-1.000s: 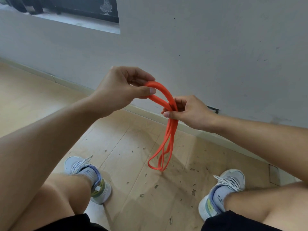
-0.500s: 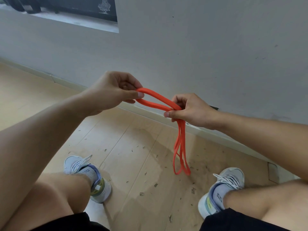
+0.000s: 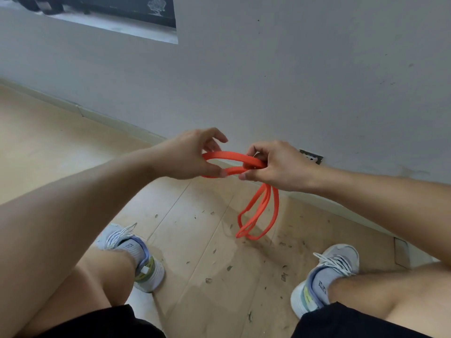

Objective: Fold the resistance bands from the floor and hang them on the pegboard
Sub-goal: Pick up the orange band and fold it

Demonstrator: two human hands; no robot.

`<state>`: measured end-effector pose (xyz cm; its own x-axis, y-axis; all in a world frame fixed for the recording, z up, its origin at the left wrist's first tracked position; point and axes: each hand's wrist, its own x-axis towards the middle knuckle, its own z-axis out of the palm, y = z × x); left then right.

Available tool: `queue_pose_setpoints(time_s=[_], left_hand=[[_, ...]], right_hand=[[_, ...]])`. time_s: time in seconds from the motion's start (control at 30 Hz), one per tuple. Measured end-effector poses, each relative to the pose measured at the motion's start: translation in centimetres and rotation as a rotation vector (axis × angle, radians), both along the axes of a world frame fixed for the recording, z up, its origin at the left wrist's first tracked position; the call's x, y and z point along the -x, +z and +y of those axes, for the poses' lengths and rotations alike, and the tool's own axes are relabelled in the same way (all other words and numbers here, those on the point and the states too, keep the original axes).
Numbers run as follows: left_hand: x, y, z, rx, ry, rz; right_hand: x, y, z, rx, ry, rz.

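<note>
Left hand: the left hand [image 3: 192, 158] pinches the near end of a flat orange rubber resistance band [image 3: 234, 162] between thumb and fingers; it now sits lower and closer to the other hand than a second ago.
Band: the upper loop has flattened to near level; the folded tails hang lower right, above the dusty wooden floor [image 3: 61, 152], not touching it as far as can be seen.
Right hand: the right hand [image 3: 275, 164] grips the gathered strands.
Meaning: folding looks nearly done; hanging is not yet begun, and no pegboard is in view.
Room: the grey wall [image 3: 317, 81] is close ahead; open floor lies left, between the grey sneakers [image 3: 146, 267].
</note>
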<state>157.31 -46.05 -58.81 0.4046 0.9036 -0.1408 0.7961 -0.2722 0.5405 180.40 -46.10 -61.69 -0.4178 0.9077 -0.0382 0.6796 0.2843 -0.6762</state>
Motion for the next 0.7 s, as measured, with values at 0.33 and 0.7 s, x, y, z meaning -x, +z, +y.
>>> queue_pose_setpoints(time_s=[0.33, 0.7], left_hand=[[-1.9, -1.1, -0.2, 0.409, -0.129, -0.036], [-0.7, -0.3, 0.1, 0.418, -0.097, -0.124]], right_hand=[[1.3, -0.1, -0.9, 0.109, 0.119, -0.017], [0.6, -0.3, -0.4, 0.381, 0.068, 0.214]])
